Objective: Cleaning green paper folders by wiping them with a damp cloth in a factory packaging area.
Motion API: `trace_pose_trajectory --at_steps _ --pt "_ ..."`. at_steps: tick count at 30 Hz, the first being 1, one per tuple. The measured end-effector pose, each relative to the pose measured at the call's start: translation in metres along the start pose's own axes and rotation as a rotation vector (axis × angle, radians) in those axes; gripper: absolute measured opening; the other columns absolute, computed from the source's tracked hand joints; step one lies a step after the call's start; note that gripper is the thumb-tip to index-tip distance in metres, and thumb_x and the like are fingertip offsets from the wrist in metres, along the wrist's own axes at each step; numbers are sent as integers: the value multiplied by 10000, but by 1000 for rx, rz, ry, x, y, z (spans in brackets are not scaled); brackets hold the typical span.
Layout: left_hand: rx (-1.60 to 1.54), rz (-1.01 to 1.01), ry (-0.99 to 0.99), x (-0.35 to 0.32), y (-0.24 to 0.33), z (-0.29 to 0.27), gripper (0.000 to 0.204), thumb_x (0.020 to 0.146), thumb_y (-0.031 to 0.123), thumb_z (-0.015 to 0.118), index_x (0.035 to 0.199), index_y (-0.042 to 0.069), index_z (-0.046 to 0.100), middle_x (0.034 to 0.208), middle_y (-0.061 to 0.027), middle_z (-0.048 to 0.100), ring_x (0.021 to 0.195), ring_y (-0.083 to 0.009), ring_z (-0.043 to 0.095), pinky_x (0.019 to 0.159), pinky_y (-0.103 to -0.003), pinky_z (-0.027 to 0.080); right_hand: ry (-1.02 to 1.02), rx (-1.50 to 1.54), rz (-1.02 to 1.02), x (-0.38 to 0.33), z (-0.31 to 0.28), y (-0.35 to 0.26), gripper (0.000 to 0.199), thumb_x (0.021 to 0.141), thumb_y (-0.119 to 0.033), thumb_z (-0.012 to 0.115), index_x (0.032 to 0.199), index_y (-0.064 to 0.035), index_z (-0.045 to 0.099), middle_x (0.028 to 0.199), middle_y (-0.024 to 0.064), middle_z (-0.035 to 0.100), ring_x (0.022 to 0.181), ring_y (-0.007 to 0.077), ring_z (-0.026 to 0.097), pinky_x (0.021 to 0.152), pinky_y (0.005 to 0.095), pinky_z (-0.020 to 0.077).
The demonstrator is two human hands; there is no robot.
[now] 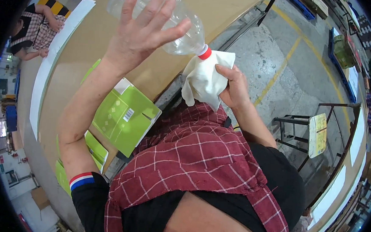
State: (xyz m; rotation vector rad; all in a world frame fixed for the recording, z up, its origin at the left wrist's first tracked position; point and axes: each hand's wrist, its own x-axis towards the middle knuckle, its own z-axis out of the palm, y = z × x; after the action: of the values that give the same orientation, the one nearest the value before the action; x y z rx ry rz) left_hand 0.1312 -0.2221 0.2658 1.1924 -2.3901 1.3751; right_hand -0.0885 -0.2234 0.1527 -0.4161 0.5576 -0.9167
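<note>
A large clear plastic bottle lies tilted at the top of the view, its red cap pointing down to the right. Over its side my left hand is spread, back of the hand showing, gripping the bottle; the palm side is hidden. The cap end touches or nearly touches a white cloth, bunched and hanging over my lap. My right hand pinches the cloth's right edge between thumb and fingers. Below my left forearm, green printed booklets or boxes lie at the table's near edge.
The brown tabletop has a white strip along its far left edge. Across it, another person in a checked apron works. To my right stand a metal-framed stool and another table with white sheets.
</note>
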Motion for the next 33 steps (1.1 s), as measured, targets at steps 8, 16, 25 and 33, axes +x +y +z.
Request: trace_pose_trajectory --at_steps 8,16,25,33 --pt "-159 -102 -28 9 4 14 471 654 15 527 1067 241 517 1088 -66 466 1084 -231 411 947 -483 225 -24 -2 -18 9 -20 -14 333 779 -50 510 1096 32 452 1023 144 558 921 254 571 819 382 462" --pt "-976 -639 -154 -23 18 34 649 555 52 683 1143 89 411 1072 -121 451 1048 -298 431 931 -421 311 -181 132 -88 6 -33 -28 351 775 -43 508 1115 22 447 1058 130 549 946 263 558 837 382 450" --pt "-1302 -1609 377 -219 -40 88 758 646 97 681 1289 66 282 1210 -75 386 1122 -211 366 942 -348 317 -267 98 -353 -11 -29 -86 429 725 -87 586 1122 -1 446 1065 149 541 963 288 548 855 412 437" --pt "-375 -1843 431 -510 -132 144 734 655 186 720 1252 18 329 1226 -103 397 1081 -226 414 899 -332 359 -228 -115 -352 12 2 -74 438 662 -77 607 1071 11 480 991 130 574 895 254 572 797 375 468"
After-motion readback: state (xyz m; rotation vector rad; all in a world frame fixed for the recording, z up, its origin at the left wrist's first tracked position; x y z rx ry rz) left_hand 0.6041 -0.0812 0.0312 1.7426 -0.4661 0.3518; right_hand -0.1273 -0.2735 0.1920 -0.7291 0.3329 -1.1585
